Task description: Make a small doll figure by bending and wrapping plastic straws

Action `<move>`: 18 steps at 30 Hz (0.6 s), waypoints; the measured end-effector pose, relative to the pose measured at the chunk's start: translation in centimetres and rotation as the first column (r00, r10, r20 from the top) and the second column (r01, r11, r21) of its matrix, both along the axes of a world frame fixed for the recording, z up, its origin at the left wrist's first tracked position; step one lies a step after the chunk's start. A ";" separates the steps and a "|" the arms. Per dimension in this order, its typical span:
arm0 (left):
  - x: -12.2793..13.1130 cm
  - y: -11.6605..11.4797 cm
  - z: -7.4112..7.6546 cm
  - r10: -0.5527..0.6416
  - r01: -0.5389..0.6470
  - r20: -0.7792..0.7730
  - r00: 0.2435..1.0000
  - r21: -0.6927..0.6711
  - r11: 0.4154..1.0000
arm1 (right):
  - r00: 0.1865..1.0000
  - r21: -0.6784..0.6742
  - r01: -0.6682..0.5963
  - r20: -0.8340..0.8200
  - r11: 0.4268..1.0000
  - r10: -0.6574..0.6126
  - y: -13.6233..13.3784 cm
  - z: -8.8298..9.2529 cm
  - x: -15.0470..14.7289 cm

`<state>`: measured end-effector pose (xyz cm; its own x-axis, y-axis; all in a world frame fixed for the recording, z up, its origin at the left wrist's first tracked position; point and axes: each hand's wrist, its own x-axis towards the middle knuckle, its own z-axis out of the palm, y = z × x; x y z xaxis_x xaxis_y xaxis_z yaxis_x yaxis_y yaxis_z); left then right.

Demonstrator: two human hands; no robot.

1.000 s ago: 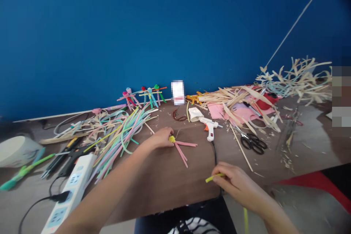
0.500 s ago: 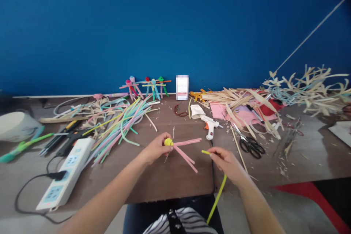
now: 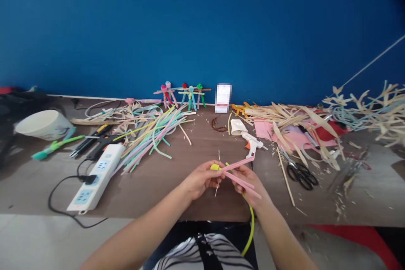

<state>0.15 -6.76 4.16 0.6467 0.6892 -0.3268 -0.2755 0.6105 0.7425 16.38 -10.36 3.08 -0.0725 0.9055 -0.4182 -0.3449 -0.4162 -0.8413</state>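
Our left hand [image 3: 199, 180] pinches the yellow pipe-cleaner knot [image 3: 215, 167] and its pink strands [image 3: 238, 163] near the front edge of the surface [image 3: 152, 192]. Our right hand [image 3: 248, 183] grips those strands and a yellow-green pipe cleaner [image 3: 252, 223], which droops past the edge. A hot glue gun [image 3: 252, 145] lies just beyond.

A craft workspace is shown, set up at a table [image 3: 152, 194] against a blue wall [image 3: 202, 29]. This is indicated by pipe cleaners [image 3: 148, 143] heaped left of centre, dried leaf strips [image 3: 284, 116] piled on the right, and a glue gun [image 3: 252, 143] and scissors [image 3: 300, 176] laid nearby.
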 end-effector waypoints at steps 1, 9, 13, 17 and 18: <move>0.0 -0.1 -0.1 0.009 -0.009 0.004 1.000 -0.007 1.000 | 1.000 -0.002 -0.006 -0.012 1.000 0.006 0.0 0.0 -0.2; -0.1 -0.5 -0.5 0.046 -0.046 0.007 0.999 -0.030 0.998 | 0.998 0.009 -0.054 -0.027 0.999 0.054 0.0 -0.4 -1.0; -0.2 -0.7 -0.5 0.034 -0.034 0.005 0.999 -0.017 0.999 | 0.998 0.025 -0.053 0.043 0.998 0.052 0.1 -0.5 -1.3; -0.4 -0.8 -0.3 0.040 -0.040 -0.012 0.999 0.002 0.999 | 0.995 0.054 -0.054 0.089 0.997 0.049 0.2 -0.5 -1.7; -0.4 -0.8 -0.3 0.042 -0.042 -0.019 0.999 0.009 0.999 | 0.995 0.058 -0.050 0.088 0.997 0.045 0.2 -0.5 -1.8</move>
<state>-0.24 -7.56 3.88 0.6110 0.7185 -0.3325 -0.2866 0.5922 0.7531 14.62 -10.15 2.58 -0.0822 0.9255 -0.3698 -0.2510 -0.3783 -0.8910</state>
